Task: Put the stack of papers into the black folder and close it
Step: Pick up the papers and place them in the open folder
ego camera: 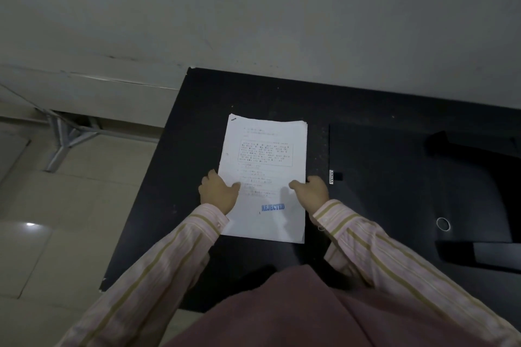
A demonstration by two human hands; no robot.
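Pinching the paper stack (263, 177) at its side edges, left hand (218, 191) and right hand (311, 191) grip it.

Likely an office: matte black counter (253, 93) against a plain grey wall (282, 8), printed white paperwork (265, 177) stamped "REJECTED", pale tiled floor (42, 205) at nine o'clock.

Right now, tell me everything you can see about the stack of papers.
The stack of papers is white printed sheets, edges slightly uneven, lying flat on the black table. The top page shows small text, a boxed block and a blue REJECTED stamp. The left hand and right hand grip its side edges. The black folder lies open to its right.
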